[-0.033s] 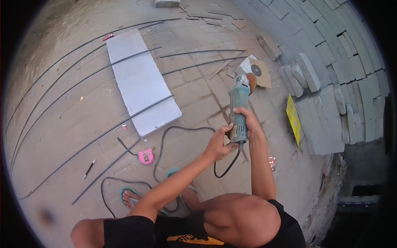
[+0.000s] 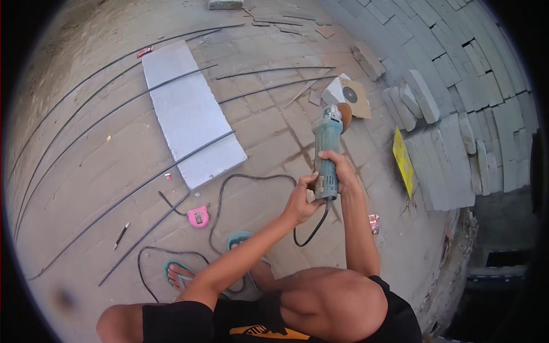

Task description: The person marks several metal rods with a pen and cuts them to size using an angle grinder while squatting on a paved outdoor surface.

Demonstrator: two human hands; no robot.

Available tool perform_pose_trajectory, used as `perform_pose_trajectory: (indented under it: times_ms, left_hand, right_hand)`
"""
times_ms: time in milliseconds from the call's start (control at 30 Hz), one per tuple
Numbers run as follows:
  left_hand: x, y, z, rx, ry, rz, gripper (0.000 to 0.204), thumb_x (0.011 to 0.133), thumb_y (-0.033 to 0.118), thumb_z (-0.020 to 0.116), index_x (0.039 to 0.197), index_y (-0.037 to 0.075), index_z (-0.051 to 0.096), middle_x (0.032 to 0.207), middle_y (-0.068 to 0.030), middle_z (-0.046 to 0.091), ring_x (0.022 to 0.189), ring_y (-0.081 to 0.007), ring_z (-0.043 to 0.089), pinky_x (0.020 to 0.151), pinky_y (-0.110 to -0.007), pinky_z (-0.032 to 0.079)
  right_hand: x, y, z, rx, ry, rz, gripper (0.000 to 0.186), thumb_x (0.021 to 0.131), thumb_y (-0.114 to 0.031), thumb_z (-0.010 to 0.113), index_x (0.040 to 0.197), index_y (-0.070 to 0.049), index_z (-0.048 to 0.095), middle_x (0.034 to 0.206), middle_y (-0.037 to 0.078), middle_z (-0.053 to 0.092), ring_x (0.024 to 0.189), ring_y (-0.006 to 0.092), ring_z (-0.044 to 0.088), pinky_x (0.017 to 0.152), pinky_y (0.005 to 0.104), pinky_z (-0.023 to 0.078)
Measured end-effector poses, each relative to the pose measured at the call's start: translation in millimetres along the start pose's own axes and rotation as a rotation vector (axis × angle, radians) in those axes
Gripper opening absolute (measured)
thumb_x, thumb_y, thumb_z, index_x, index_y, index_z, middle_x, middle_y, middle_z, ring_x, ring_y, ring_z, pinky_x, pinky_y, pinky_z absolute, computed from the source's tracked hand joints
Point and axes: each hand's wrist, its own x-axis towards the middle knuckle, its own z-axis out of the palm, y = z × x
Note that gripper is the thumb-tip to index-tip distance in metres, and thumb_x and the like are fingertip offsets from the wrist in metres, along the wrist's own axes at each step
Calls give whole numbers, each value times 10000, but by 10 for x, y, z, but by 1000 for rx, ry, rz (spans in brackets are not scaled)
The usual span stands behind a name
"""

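Note:
In front of me I hold an angle grinder [image 2: 327, 137] with a worn teal body and a brown disc [image 2: 345, 117] at its far end. My right hand [image 2: 342, 170] is closed around the grinder's body from the right. Lower on the left side, my left hand [image 2: 299, 200] grips the rear part, its thumb pressed against the housing; some of its fingers are hidden. A black power cord [image 2: 311, 237] hangs from the grinder's rear and loops over the ground. Whether the disc is spinning, I cannot tell.
Several thin steel bars [image 2: 137, 191] lie left, some across a pale block [image 2: 191, 117]. Near my feet are a pink tape measure [image 2: 198, 216] and a marker [image 2: 122, 235]. Beyond the disc lies an opened cardboard box [image 2: 355, 97]. Stacked blocks [image 2: 449, 160] and a yellow sheet [image 2: 403, 163] stand right.
The whole view has shifted very slightly, so the ground things sit a little further left. Both hands keep the same hold on the grinder.

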Motion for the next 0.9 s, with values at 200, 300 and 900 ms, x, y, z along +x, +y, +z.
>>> perform_pose_trajectory:
  times_ms: [200,300,900]
  left_hand:
    - [-16,221,104,246,-355,-512,867,737,82,806,1417,103,268,1038,-146,600,958,-278,617,852,-398,477]
    - [-41,352,-590,793,-882,-242,778,748,179,801,1390,118,366,1035,-127,608,998,-308,615,873,-420,464]
    - [-1503,2072,-5049,1675,-196,-945,560,744,145,793,1226,49,524,1111,-200,562,1046,-395,558,877,-457,473]
  right_hand:
    - [180,376,-540,-387,266,-82,466,693,-335,757,905,62,640,778,142,661,603,245,637,583,368,537]
    - [520,622,-808,-865,615,-192,584,624,-382,799,914,107,663,818,221,692,705,342,685,658,422,546]
    - [1525,1146,-1296,-1111,1125,-61,819,697,-620,768,1094,56,529,1045,268,662,987,422,657,851,488,532]
